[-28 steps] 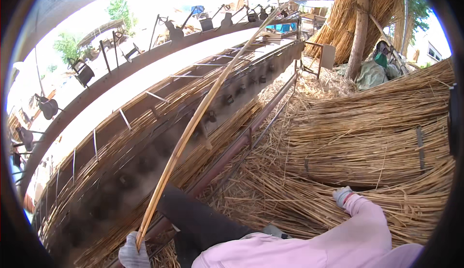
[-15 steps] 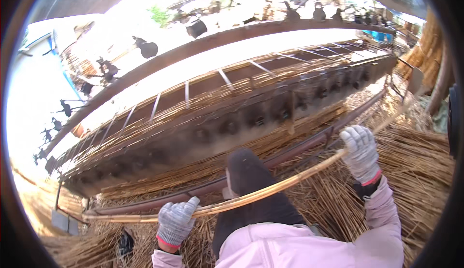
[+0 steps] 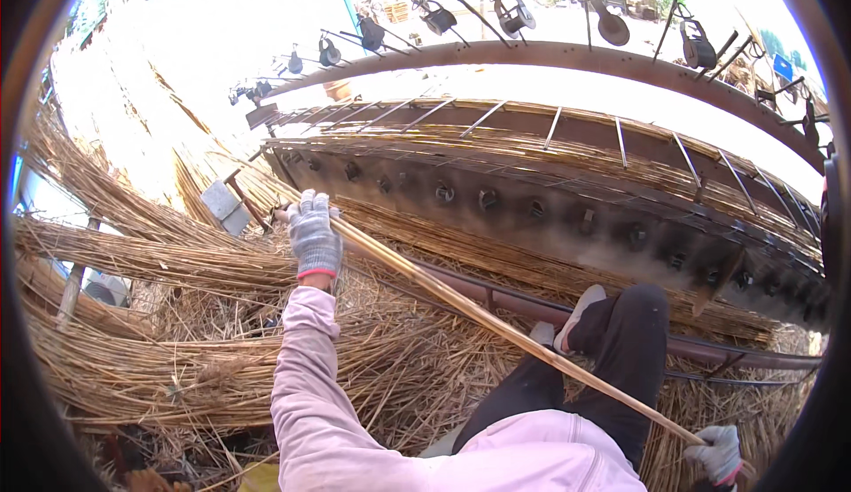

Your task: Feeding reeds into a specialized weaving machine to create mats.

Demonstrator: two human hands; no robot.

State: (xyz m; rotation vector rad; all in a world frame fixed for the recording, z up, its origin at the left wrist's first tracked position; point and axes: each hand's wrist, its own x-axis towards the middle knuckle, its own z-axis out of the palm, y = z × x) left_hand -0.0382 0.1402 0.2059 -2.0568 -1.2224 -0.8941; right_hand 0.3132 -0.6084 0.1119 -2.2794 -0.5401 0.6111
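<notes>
My left hand [image 3: 315,237], in a grey knit glove with a pink cuff, is closed around the upper end of a long pale wooden pole [image 3: 496,325]. The pole slants down to the right across my dark-trousered leg [image 3: 625,350]. At the lower right edge my gloved right hand [image 3: 718,452] grips the pole's other end. My pink sleeve [image 3: 310,377] reaches up from the bottom. Under the pole lies loose straw [image 3: 408,359].
A long rusty metal frame [image 3: 550,199] with a row of round fittings and straw laid over it runs across the middle. A curved rail with hanging hooks [image 3: 567,49] arches behind it. Thick reed bundles [image 3: 160,261] are stacked at the left.
The view has swung to the left. The pole, held nearly level before, now slants from upper left to lower right, with my left hand raised and my right hand low.
</notes>
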